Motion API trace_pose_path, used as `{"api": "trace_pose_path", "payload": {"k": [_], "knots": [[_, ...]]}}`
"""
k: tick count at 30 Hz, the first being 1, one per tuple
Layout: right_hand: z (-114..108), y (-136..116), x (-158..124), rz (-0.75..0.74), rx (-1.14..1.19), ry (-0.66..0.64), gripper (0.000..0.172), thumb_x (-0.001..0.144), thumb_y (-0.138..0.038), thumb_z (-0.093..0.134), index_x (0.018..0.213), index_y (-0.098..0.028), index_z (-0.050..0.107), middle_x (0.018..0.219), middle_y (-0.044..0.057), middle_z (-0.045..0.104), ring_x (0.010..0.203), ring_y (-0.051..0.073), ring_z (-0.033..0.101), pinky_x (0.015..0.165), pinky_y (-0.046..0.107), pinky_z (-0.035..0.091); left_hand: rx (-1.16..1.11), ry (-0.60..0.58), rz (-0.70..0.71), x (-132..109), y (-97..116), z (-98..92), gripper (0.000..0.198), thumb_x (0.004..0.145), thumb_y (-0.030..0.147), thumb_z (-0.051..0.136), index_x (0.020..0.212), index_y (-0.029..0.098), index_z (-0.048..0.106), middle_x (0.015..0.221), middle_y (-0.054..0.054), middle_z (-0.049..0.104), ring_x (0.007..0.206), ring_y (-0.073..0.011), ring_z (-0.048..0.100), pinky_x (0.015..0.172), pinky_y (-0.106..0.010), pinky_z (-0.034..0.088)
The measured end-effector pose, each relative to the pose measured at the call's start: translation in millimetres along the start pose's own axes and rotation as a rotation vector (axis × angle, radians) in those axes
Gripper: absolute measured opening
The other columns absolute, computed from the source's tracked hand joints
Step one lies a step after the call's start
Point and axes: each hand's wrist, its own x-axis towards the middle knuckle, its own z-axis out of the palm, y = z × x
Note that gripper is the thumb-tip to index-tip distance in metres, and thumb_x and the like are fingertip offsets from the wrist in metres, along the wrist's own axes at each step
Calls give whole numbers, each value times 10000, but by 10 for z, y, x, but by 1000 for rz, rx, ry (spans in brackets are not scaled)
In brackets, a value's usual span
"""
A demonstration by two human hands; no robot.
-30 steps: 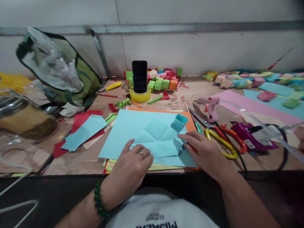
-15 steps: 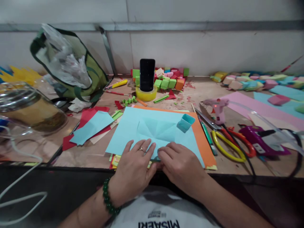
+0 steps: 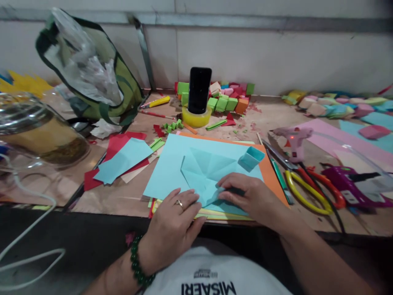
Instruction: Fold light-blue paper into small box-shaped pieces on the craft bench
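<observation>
A creased piece of light blue paper (image 3: 207, 162) lies on a larger blue sheet (image 3: 166, 164), its near part folded up. My right hand (image 3: 253, 198) pinches the right side of that folded part between thumb and fingers. My left hand (image 3: 176, 219) rests flat at the near edge of the stack, fingers stretched out beside the creased paper. A small folded blue paper box (image 3: 251, 158) sits on the sheet just beyond my right hand. Orange paper (image 3: 273, 180) shows beneath on the right.
To the right are scissors (image 3: 307, 192), a green pen (image 3: 280, 178), a pink glue gun (image 3: 294, 141) and a purple device (image 3: 346, 184). A phone (image 3: 200, 90) stands in a yellow tape roll (image 3: 196, 119). Paper scraps (image 3: 123, 162), a jar (image 3: 43, 135) and a bag (image 3: 123, 86) are left.
My right hand has moved right and away from my left hand, lifting and folding the near part of the creased paper. The view has shifted slightly.
</observation>
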Motion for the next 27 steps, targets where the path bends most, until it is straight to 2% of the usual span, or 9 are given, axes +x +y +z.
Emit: {"api": "trace_pose_path", "payload": {"k": [3,7,10,13,17,21,27], "knots": [[59,-6,47,109,-19,47,141,830,-335,635,777,-207,655,813,15,674,750,152,613,694,271,481,-9,-2,13,20,-5,-20,153,890,212,524,969,145,637,1016,-81,708,1008,-227,648,917,-435,475],[131,-35,82,202,-171,120,173,818,-366,652,749,-208,638,774,9,645,726,160,583,650,278,444,-11,-23,-2,44,-3,-37,160,885,244,530,948,140,635,1011,-92,711,1006,-245,652,904,-451,496],[172,-56,111,241,-263,151,179,804,-365,673,728,-209,629,779,1,628,682,145,568,604,267,418,-13,-24,5,39,-10,-35,216,885,219,520,1055,131,623,1027,-93,712,1011,-245,653,902,-452,503],[196,-65,129,236,-301,171,173,799,-349,685,718,-210,621,767,-4,617,665,138,561,584,259,407,0,-17,28,26,-17,-34,260,890,180,505,1121,157,622,1036,-80,712,1003,-239,659,897,-463,506],[209,-47,114,184,-312,189,170,807,-332,680,717,-207,608,761,2,611,687,147,563,598,262,416,7,-19,39,18,-20,-42,226,885,182,514,1057,175,661,1025,-79,713,1008,-247,656,880,-466,512],[208,-23,87,132,-285,191,190,831,-351,652,723,-204,595,771,11,611,679,145,559,605,266,427,-38,-59,6,6,-37,-54,306,869,188,523,1159,147,614,1079,-96,698,1047,-245,636,916,-469,497],[210,-28,95,121,-298,198,189,828,-357,655,726,-208,598,770,2,612,678,140,560,591,258,423,-56,-60,-3,6,-49,-65,235,864,162,522,1059,174,653,1062,-81,699,1052,-236,635,936,-473,478]]}}
